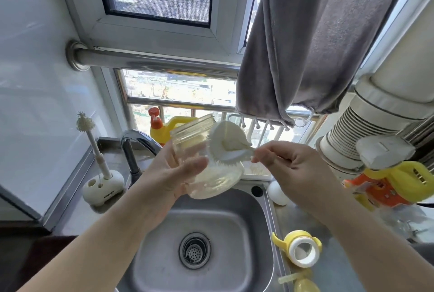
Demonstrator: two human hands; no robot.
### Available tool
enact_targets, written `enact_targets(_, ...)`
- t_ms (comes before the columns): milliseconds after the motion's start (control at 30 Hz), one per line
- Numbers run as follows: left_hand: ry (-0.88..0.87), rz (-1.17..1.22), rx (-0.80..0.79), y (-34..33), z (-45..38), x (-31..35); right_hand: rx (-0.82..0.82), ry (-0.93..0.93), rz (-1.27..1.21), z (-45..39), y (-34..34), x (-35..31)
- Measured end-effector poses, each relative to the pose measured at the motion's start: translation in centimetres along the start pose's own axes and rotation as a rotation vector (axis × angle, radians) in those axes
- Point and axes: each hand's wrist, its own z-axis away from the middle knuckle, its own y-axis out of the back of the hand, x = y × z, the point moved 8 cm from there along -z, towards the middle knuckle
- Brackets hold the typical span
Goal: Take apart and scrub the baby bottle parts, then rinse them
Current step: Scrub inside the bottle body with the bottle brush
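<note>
— Holding anything, that left hand (173,174)?

— Yes, from the head view its fingers and thumb curl round the clear bottle (206,158), lifted above the sink (246,256) and tilted, mouth up and away.

— And the right hand (291,165)?

— It pinches the handle of a white brush (225,143). The round bristled head lies against the bottle's outer wall, just left of those fingertips.

— Where are the other bottle parts?

— Below the right forearm, on the steel counter, lies the yellow collar with handles (298,248). Nearer still, at the bottom edge, a pale yellow piece (303,284), partly cut off.

— Anything beside the left hand?

— The tap (133,146) arches just behind its wrist. Further left, a slim brush stands upright in a white holder (103,188). A yellow jug with an orange cap (164,127) sits beyond the bottle.
</note>
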Motion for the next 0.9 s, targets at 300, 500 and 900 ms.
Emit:
enact_targets(300,0.038,0.036,0.034,1.5,-0.1,-0.1,-0.223,0.005,0.086,1.4,-1.9,0.9)
enact_targets(500,0.031,0.095,0.0,1.0,-0.1,-0.3,-0.041,0.041,0.003,0.1,0.7,0.0)
enact_targets(900,0.043,0.303,-0.075,0.3,-0.1,-0.3,-0.121,0.088,0.041,0.5,-0.3,-0.1)
